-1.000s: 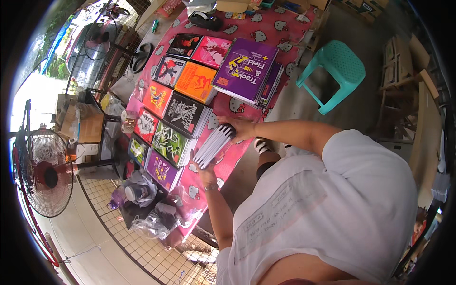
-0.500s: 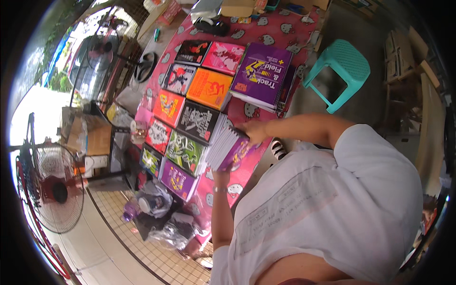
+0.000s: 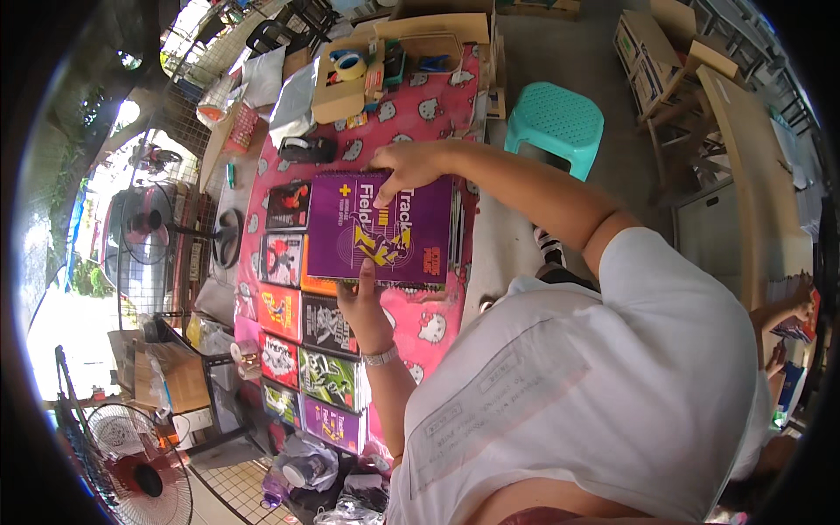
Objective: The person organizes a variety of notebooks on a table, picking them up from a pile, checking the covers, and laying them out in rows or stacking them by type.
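A purple spiral notebook (image 3: 337, 232) with white lettering and a yellow figure is held level over the table between both hands. My left hand (image 3: 363, 302) grips its near edge, the thumb on the cover and the fingers mostly hidden below. From the far edge my right hand (image 3: 407, 168) reaches over, a finger resting on the cover. Whether more notebooks lie under it in the grip, I cannot tell. Other notebooks (image 3: 457, 227) show at its right side. Nearer me, rows of notebook stacks include a black one (image 3: 329, 322), a green one (image 3: 331, 378) and another purple one (image 3: 332, 424).
A pink patterned cloth (image 3: 430, 328) covers the table. At its far end stand an open cardboard box (image 3: 429, 33) and tape rolls (image 3: 348, 63). A teal stool (image 3: 556, 122) is to the right. Fans (image 3: 144, 477) stand left. Another person's hand (image 3: 801, 306) shows far right.
Both hands have moved away from the near part of the table, where they held purple notebooks upright. The purple notebook now lies level in them. The view has turned.
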`<action>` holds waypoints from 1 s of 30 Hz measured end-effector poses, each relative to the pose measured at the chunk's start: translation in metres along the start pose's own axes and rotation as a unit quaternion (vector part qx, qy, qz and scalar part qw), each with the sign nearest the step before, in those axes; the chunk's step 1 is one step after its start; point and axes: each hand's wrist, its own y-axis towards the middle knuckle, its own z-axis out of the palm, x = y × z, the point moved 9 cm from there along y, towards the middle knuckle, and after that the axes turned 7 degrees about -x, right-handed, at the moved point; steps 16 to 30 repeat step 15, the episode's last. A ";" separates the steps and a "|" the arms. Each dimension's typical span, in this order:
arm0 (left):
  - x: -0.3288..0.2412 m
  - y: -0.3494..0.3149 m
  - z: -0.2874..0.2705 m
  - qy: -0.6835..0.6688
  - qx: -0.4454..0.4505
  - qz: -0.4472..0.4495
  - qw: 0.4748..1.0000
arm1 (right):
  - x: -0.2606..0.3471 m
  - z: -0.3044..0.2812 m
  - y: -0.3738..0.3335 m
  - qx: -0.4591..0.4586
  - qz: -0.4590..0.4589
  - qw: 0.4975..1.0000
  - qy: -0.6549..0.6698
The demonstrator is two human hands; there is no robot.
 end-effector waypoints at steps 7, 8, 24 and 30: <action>0.075 0.039 -0.014 0.270 -0.059 -0.096 0.956 | -0.095 0.064 0.007 0.261 0.080 0.958 -0.087; 0.066 0.033 -0.018 0.275 -0.084 -0.087 0.954 | -0.092 0.065 0.008 0.236 0.066 0.966 -0.084; -0.019 0.014 -0.011 0.226 -0.163 0.027 0.960 | -0.161 -0.013 -0.006 0.126 -0.003 0.990 0.071; -0.019 0.014 -0.011 0.226 -0.163 0.027 0.960 | -0.161 -0.013 -0.006 0.126 -0.003 0.990 0.071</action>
